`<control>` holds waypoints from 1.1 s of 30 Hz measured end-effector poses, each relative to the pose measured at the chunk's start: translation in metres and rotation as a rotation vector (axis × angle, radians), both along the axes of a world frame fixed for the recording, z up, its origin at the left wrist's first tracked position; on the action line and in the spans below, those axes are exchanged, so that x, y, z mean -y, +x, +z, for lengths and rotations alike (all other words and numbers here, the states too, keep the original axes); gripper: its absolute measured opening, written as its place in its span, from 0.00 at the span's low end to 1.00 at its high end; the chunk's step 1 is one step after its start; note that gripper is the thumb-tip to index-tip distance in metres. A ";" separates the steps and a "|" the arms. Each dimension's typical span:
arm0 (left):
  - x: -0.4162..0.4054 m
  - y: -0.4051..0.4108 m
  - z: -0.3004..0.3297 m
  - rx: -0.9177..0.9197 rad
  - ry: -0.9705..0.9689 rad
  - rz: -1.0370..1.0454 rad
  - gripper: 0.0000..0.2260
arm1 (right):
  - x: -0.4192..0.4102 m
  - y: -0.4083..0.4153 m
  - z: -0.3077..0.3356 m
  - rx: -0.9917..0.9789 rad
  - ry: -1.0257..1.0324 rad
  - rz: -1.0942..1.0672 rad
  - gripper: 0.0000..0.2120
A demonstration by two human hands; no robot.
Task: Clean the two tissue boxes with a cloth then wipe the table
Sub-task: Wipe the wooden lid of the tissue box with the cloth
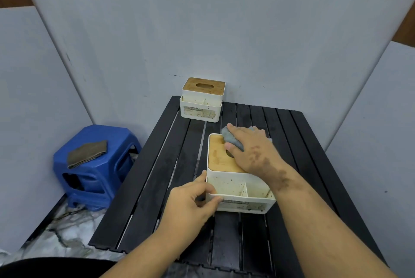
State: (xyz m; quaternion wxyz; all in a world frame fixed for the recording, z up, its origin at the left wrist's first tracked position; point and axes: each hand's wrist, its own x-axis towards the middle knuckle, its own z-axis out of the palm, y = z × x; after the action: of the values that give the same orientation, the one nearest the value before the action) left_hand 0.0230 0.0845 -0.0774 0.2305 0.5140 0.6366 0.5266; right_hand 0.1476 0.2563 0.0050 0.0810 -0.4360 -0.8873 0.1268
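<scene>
A white tissue box [235,185] with a bamboo lid and speckled front compartments stands in the middle of the black slatted table [157,165]. My right hand [251,149] presses a grey cloth [231,137] onto the far part of its lid. My left hand [193,201] grips the box's near left corner, thumb and fingers curled round the wall. A second tissue box [202,101] of the same kind stands at the table's far edge, against the wall.
A blue plastic stool [94,169] stands on the floor left of the table, with a folded brown cloth [87,153] on its seat. Grey wall panels close in behind and on both sides. Marbled floor shows at the lower left.
</scene>
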 end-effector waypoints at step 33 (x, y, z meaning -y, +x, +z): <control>0.001 0.001 -0.004 0.006 -0.022 0.014 0.06 | 0.054 0.011 -0.005 -0.111 0.086 0.216 0.25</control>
State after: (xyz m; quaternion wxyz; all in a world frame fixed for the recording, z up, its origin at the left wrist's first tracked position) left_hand 0.0241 0.0836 -0.0811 0.2341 0.5054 0.6454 0.5227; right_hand 0.1587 0.2018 -0.0003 0.1346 -0.3264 -0.9278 0.1204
